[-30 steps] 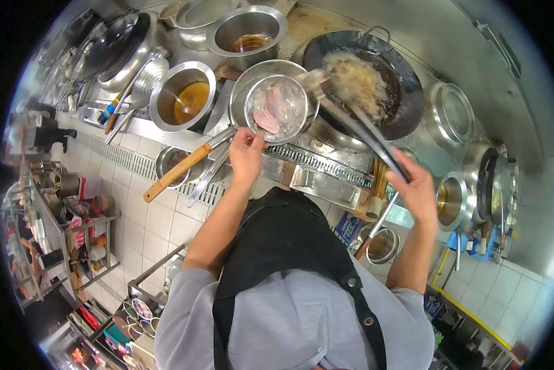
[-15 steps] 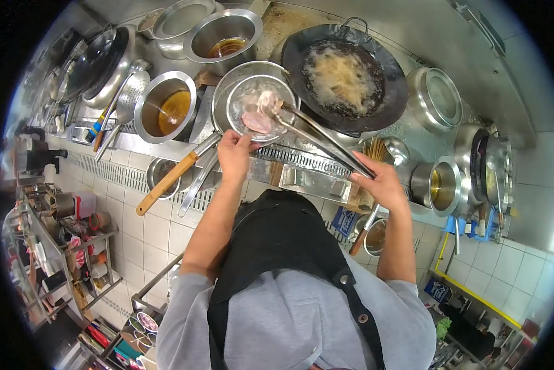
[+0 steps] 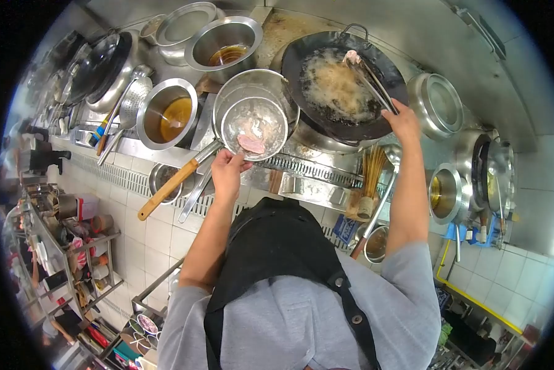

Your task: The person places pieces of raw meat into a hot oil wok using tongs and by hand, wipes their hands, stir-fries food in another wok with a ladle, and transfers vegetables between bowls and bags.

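Note:
My left hand (image 3: pixel 229 174) pinches the near rim of a metal bowl (image 3: pixel 270 111), in which a pink slice of raw meat (image 3: pixel 251 143) lies in some wet coating. The bowl is over a larger strainer with a wooden handle (image 3: pixel 169 188). My right hand (image 3: pixel 404 120) grips a pair of metal tongs (image 3: pixel 375 85) above the black wok (image 3: pixel 393 52). A pale piece of meat (image 3: pixel 352 57) is between the tong tips, over the wok's far side. Bubbling oil (image 3: pixel 335 89) with pale foam fills the wok's middle; what fries under it is hard to make out.
Steel pots with brown liquid, one (image 3: pixel 142 114) at left and one (image 3: pixel 252 31) behind, stand beside the bowl. A bamboo brush (image 3: pixel 372 176) and a ladle (image 3: pixel 393 154) are right of my apron. A lidded pot (image 3: pixel 440 102) sits right of the wok.
My right hand has moved from the bowl up and right to the wok, carrying a piece of meat in the tongs. One slice stays in the bowl, which my left hand still holds.

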Demonstrator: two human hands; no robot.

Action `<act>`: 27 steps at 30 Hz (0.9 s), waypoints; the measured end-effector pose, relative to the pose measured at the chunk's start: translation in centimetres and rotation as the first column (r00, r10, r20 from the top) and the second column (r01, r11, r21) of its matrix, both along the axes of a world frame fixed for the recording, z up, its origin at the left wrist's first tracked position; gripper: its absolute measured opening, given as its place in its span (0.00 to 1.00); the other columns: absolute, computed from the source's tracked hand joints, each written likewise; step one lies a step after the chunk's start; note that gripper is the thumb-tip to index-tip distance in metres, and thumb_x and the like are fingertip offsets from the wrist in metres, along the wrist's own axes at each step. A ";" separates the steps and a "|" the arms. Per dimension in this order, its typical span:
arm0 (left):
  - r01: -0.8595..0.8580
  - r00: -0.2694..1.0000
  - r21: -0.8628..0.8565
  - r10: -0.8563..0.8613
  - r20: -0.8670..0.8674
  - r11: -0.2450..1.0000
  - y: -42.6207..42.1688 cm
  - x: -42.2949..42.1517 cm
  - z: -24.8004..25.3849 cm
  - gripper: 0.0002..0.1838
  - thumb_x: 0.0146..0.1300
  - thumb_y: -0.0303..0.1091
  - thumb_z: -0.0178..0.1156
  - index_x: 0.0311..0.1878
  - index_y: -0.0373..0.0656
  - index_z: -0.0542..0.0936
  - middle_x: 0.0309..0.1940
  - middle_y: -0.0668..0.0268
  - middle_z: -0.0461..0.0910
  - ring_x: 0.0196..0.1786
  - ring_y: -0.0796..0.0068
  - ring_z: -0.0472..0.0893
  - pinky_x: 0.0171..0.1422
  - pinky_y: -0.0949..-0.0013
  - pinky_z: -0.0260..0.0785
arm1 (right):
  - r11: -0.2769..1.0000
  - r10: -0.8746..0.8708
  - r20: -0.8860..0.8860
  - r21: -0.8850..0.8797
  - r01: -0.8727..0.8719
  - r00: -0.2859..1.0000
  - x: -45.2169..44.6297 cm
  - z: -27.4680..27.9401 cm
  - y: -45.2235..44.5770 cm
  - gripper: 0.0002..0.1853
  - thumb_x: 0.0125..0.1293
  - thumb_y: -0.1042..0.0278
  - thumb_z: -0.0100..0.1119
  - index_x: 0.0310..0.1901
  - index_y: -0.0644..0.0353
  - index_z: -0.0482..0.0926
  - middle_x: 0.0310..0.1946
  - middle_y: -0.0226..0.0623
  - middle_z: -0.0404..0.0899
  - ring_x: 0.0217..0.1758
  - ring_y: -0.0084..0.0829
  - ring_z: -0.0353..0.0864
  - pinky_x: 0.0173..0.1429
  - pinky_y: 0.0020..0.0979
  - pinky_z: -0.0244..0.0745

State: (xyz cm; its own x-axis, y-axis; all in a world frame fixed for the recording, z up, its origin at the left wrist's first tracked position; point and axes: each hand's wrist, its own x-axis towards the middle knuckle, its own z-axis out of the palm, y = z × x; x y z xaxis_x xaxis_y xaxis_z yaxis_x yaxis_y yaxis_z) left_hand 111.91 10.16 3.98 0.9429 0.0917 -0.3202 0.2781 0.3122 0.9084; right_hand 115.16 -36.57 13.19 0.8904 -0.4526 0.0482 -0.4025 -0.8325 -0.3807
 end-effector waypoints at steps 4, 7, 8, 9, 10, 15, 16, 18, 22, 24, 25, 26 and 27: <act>-0.009 1.000 0.005 0.009 0.001 1.000 0.4 0.0 0.6 0.07 0.67 0.23 0.62 0.33 0.37 0.73 0.31 0.60 0.80 0.32 0.72 0.84 0.40 0.69 0.84 | 0.995 0.001 0.095 0.104 -0.011 0.995 1.1 -1.9 0.1 0.34 0.59 0.53 0.73 0.67 0.55 0.80 0.58 0.53 0.84 0.61 0.48 0.84 0.67 0.39 0.75; -0.026 1.000 0.014 0.026 0.009 1.000 0.8 0.3 0.5 0.08 0.68 0.23 0.62 0.33 0.37 0.73 0.31 0.60 0.80 0.32 0.71 0.85 0.39 0.69 0.84 | 0.977 0.001 0.123 0.211 -0.027 0.992 -0.8 0.2 2.9 0.33 0.62 0.54 0.72 0.68 0.56 0.78 0.57 0.50 0.86 0.60 0.40 0.85 0.66 0.35 0.74; -0.027 0.999 0.015 0.027 0.030 1.000 1.1 0.4 -0.1 0.09 0.68 0.24 0.62 0.32 0.37 0.72 0.30 0.60 0.80 0.31 0.72 0.84 0.39 0.69 0.84 | 0.965 0.000 0.119 0.259 -0.031 0.993 -1.9 2.0 4.5 0.33 0.63 0.55 0.72 0.69 0.57 0.78 0.56 0.49 0.86 0.59 0.37 0.86 0.66 0.34 0.74; -0.034 0.999 0.039 0.032 0.044 0.999 1.3 0.6 -0.2 0.09 0.68 0.23 0.62 0.32 0.37 0.72 0.30 0.60 0.80 0.31 0.73 0.84 0.38 0.70 0.84 | 0.942 0.063 0.123 0.320 -0.100 0.990 -3.1 3.3 5.6 0.33 0.63 0.58 0.72 0.69 0.58 0.77 0.57 0.47 0.86 0.59 0.33 0.85 0.66 0.32 0.74; -0.037 0.998 0.060 0.033 0.060 0.998 1.2 0.7 -0.2 0.10 0.68 0.23 0.62 0.32 0.37 0.72 0.29 0.61 0.80 0.30 0.73 0.84 0.38 0.70 0.83 | 0.912 0.123 0.132 0.376 -0.164 0.984 -4.4 4.6 6.4 0.32 0.64 0.61 0.73 0.69 0.58 0.77 0.58 0.44 0.86 0.59 0.29 0.84 0.66 0.30 0.74; -0.035 0.978 0.265 -0.021 0.206 0.964 0.3 1.6 -0.1 0.11 0.69 0.25 0.63 0.31 0.38 0.71 0.26 0.64 0.81 0.29 0.78 0.84 0.34 0.73 0.77 | 0.743 0.492 0.129 0.453 -0.493 0.861 -10.7 6.9 10.9 0.33 0.63 0.62 0.74 0.70 0.53 0.77 0.61 0.44 0.84 0.57 0.28 0.85 0.64 0.29 0.76; -0.029 0.973 0.275 -0.036 0.228 0.961 -0.3 1.7 0.9 0.11 0.69 0.24 0.62 0.31 0.38 0.71 0.26 0.64 0.80 0.30 0.76 0.84 0.35 0.73 0.78 | 0.785 0.492 -0.005 0.435 -0.441 0.871 -11.0 7.5 12.5 0.33 0.63 0.62 0.74 0.70 0.49 0.77 0.60 0.45 0.85 0.57 0.32 0.86 0.63 0.31 0.77; -0.012 0.960 0.293 -0.071 0.269 0.956 -1.4 1.8 2.6 0.10 0.69 0.23 0.62 0.32 0.38 0.71 0.27 0.65 0.79 0.30 0.74 0.84 0.36 0.72 0.80 | 0.851 0.504 -0.099 0.225 -0.474 0.858 -11.8 5.8 14.8 0.32 0.62 0.60 0.72 0.70 0.41 0.77 0.55 0.47 0.85 0.54 0.45 0.87 0.59 0.40 0.80; -0.024 0.979 0.235 -0.025 0.203 0.972 -1.3 3.6 1.5 0.12 0.68 0.24 0.62 0.30 0.39 0.70 0.25 0.65 0.79 0.29 0.74 0.86 0.32 0.73 0.75 | 0.864 0.463 -0.034 0.241 -0.442 0.886 -13.5 4.5 14.6 0.30 0.63 0.62 0.71 0.68 0.45 0.79 0.50 0.48 0.86 0.50 0.42 0.87 0.55 0.39 0.80; -0.022 0.981 0.232 -0.024 0.192 0.972 -1.4 3.5 1.3 0.11 0.68 0.24 0.62 0.31 0.39 0.70 0.25 0.64 0.79 0.29 0.73 0.86 0.32 0.73 0.75 | 0.848 0.331 -0.036 0.450 -0.280 0.943 -14.7 5.6 13.4 0.28 0.64 0.63 0.71 0.68 0.46 0.80 0.51 0.48 0.87 0.51 0.40 0.88 0.56 0.34 0.79; -0.029 0.982 0.231 -0.016 0.189 0.973 -1.3 3.6 1.3 0.11 0.68 0.24 0.61 0.31 0.39 0.70 0.25 0.64 0.79 0.29 0.72 0.86 0.32 0.73 0.76 | 0.847 0.267 0.037 0.469 -0.252 0.963 -15.3 5.1 12.5 0.28 0.65 0.64 0.70 0.67 0.47 0.80 0.52 0.49 0.86 0.52 0.39 0.88 0.56 0.33 0.79; -0.042 0.985 0.248 -0.002 0.175 0.968 -1.1 3.5 1.0 0.11 0.67 0.24 0.62 0.31 0.38 0.69 0.25 0.63 0.79 0.29 0.71 0.86 0.32 0.73 0.76 | 0.841 0.205 0.106 0.490 -0.230 0.973 -16.1 4.1 11.1 0.27 0.65 0.64 0.70 0.67 0.48 0.80 0.53 0.50 0.86 0.52 0.38 0.88 0.57 0.31 0.78; -0.044 0.987 0.242 0.004 0.163 0.969 -0.9 3.4 0.9 0.11 0.67 0.24 0.62 0.32 0.37 0.70 0.26 0.63 0.79 0.29 0.71 0.86 0.32 0.73 0.76 | 0.832 0.143 0.176 0.512 -0.215 0.974 -16.6 3.7 9.8 0.26 0.66 0.65 0.70 0.66 0.49 0.81 0.54 0.51 0.86 0.53 0.37 0.88 0.57 0.29 0.78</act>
